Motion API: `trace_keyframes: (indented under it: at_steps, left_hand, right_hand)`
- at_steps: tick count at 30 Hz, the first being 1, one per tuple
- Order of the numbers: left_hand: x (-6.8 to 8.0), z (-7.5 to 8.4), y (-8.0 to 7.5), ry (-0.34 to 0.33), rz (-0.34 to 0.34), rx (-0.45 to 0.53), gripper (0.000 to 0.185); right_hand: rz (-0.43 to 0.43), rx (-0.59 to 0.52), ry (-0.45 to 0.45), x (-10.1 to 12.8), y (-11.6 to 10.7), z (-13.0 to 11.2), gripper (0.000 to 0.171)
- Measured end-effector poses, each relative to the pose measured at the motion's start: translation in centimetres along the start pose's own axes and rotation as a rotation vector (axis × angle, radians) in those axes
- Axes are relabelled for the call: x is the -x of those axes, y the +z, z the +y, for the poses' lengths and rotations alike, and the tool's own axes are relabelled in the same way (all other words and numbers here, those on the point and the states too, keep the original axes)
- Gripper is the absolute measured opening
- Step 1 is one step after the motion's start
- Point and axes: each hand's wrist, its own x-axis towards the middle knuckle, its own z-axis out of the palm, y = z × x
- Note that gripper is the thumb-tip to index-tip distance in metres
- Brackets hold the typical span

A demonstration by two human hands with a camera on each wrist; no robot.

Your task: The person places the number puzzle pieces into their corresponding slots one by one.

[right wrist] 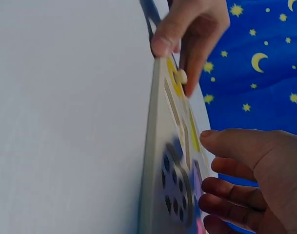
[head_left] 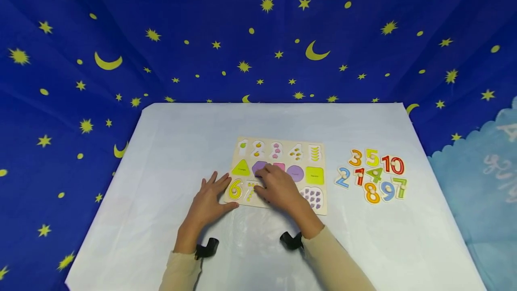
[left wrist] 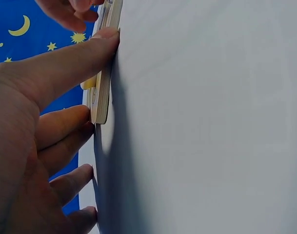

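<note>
1. We are looking down on a wooden puzzle board lying flat near the middle of a table covered in pale cloth; a yellow number 6 is sitting in its lower left corner, with a yellow triangle just above it.
2. The left hand is resting at the board's left edge – fingers straight and slightly spread; in the left wrist view its thumb is pressing against the board's near edge, while the other fingers are lying on the cloth and against the side edge; it is gripping nothing.
3. The right hand is lying over the board's middle, covering part of the lower row; its fingers are loosely bent above the board face; whether they are pinching a piece we cannot tell.
4. A purple circle and a yellow-green square are showing to the right of that hand.
5. Well apart on the right – loose number pieces are lying clustered on the cloth, among them a red 10.
6. A blue backdrop with yellow stars and moons is hanging behind the table.
</note>
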Motion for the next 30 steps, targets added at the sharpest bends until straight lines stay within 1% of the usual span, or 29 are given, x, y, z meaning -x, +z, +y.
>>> trace_keyframes:
  at_steps: [7,15,22,27,30]
  left_hand:
    - [0.2,0.1,0.0,-0.032,-0.011,0.009,0.085]
    - [0.4,0.3,0.1,-0.079,-0.028,0.010,0.087]
    - [0.3,0.6,0.3,-0.070,-0.037,0.022,0.088]
    - [0.3,0.6,0.1,-0.076,-0.034,0.018,0.088]
    - [0.2,0.6,0.0,-0.059,-0.023,0.013,0.087]
  right_hand:
    - [-0.032,-0.035,0.065,0.7,-1.0,1.1,0.037]
    - [-0.046,-0.025,0.104,1.4,-1.7,2.0,0.036]
    - [-0.007,0.002,0.141,2.3,-2.5,3.1,0.038]
    - [0.014,0.008,0.130,2.5,-3.2,3.6,0.036]
    - [0.030,0.002,0.137,2.6,-3.6,3.9,0.034]
